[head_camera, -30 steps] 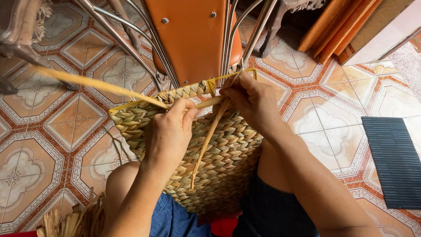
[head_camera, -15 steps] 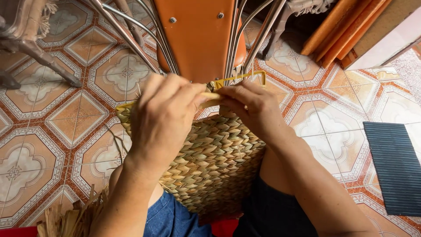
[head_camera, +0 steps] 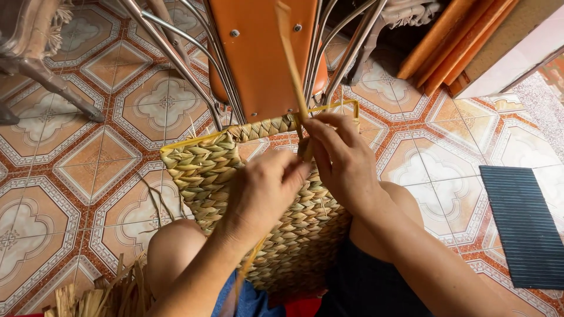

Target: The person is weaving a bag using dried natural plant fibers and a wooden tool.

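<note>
The person's right hand (head_camera: 343,167) pinches a flat straw strand (head_camera: 289,56) that rises straight up from the fingers, in front of an orange chair seat (head_camera: 258,53). The left hand (head_camera: 261,191) lies just beside it, fingers curled and pressed on the top edge of a woven straw basket (head_camera: 205,170); the two hands touch each other. The basket rests between the knees, and a thin yellow wire frame (head_camera: 338,105) runs along its rim. Behind the hands, metal chair legs (head_camera: 176,50) stand on the patterned tile floor (head_camera: 76,176). Far to the right of the right hand lies a dark ribbed mat (head_camera: 523,223). Below the left arm, loose dry straw (head_camera: 111,296) is piled.
</note>
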